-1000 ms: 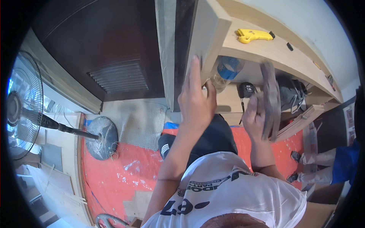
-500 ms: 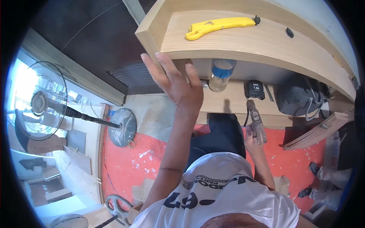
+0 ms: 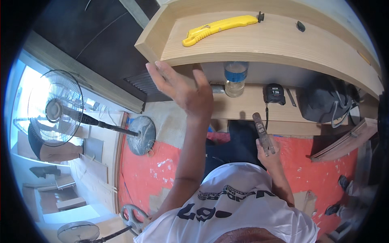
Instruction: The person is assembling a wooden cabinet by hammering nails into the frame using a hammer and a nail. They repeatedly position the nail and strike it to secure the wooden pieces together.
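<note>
My left hand (image 3: 182,91) is raised at the left end of a pale wooden shelf (image 3: 202,54), its fingers spread and fingertips at the shelf's lower edge. Whether they press on the wood I cannot tell. In my right hand (image 3: 270,154), low in front of my body, is a worn brown claw hammer (image 3: 262,133), its head uppermost and its handle hidden. A yellow utility knife (image 3: 223,29) lies on the shelf beside a small black piece (image 3: 300,26). Below stand a clear bottle (image 3: 235,83) with a blue label and a black tape measure (image 3: 274,94).
A dark bag (image 3: 322,101) sits at the right of the lower board (image 3: 253,106), near a thin dark strip (image 3: 291,97). A standing fan (image 3: 56,109) is at left. Red sheeting (image 3: 162,166) covers the floor. Another person's shoes (image 3: 333,208) show at far right.
The hammer has swung so its head tilts further left. My left hand keeps its spread at the shelf corner. The whole view has shifted slightly.
</note>
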Available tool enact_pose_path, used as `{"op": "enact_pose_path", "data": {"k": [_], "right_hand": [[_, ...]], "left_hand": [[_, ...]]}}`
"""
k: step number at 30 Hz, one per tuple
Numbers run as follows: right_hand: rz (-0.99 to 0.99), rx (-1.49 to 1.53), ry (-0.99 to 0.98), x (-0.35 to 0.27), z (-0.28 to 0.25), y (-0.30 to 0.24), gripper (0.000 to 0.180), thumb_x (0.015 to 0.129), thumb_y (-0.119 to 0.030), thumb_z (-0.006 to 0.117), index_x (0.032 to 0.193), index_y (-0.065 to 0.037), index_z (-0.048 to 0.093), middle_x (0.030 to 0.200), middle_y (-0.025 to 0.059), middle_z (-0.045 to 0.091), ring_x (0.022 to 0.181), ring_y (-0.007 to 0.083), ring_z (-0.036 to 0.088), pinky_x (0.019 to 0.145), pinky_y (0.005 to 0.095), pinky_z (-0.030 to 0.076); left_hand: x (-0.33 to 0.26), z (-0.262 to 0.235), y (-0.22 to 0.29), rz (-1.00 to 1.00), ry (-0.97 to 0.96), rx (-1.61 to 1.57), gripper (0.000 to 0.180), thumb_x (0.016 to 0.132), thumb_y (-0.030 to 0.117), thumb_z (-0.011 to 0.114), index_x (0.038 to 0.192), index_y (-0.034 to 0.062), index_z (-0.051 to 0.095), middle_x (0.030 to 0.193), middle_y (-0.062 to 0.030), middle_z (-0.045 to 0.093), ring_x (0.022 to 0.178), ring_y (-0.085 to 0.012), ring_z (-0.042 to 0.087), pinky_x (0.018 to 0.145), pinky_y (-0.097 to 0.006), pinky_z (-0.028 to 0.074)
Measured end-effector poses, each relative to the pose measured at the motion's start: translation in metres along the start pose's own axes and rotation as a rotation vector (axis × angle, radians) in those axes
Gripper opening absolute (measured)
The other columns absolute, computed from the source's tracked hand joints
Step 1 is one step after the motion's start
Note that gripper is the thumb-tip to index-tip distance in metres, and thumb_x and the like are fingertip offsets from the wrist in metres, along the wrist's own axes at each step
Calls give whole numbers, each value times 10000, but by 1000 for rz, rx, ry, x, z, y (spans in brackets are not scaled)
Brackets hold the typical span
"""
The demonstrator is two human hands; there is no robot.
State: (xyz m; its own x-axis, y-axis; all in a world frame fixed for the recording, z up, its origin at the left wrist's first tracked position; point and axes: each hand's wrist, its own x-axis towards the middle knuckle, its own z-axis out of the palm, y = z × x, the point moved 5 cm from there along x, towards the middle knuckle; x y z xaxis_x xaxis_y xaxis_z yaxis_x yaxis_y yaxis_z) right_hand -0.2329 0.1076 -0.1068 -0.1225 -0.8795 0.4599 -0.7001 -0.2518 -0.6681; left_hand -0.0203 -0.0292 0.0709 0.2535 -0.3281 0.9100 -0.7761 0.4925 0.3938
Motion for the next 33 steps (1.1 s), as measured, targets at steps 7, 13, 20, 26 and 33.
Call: {"op": "enact_pose_path", "data": {"k": [7,13,20,26,33], "right_hand": [[-82,184,-14,28,-5,-39,260,778,-100,743,972,-18,590,793,151,638,639,345,641,563,391,513],[-488,101,37,94,-12,-140,387,717,-220,819,979,-40,599,784,122,609,655,314,633,553,387,506],[-597,118,135,125,2,-198,384,723,-263,825,946,-57,589,737,103,565,619,295,606,531,405,489],[-560,-73,126,149,20,-198,309,797,-185,757,986,-31,567,738,144,583,609,342,621,542,399,501],[-420,-41,60,138,26,-191,313,825,-211,749,978,-24,549,758,155,600,655,356,641,562,409,513]], "left_hand": [[-24,-4,-33,202,-39,50,672,828,31,661,1424,-90,375,1489,-337,275,1354,-489,358,1107,-509,321],[-24,9,-71,-275,-80,-241,459,865,76,660,1290,-43,530,1294,-253,564,1280,-390,478,994,-455,424],[-23,15,-75,-441,-342,-413,258,899,93,645,1116,-27,575,971,-171,644,906,-335,627,778,-399,488],[-31,15,-84,-157,-117,-421,133,905,98,640,992,2,612,912,-178,622,823,-347,607,705,-414,482],[-58,34,-113,-356,-161,-702,160,848,56,699,969,-10,618,887,-122,616,809,-274,617,727,-379,502]]}}
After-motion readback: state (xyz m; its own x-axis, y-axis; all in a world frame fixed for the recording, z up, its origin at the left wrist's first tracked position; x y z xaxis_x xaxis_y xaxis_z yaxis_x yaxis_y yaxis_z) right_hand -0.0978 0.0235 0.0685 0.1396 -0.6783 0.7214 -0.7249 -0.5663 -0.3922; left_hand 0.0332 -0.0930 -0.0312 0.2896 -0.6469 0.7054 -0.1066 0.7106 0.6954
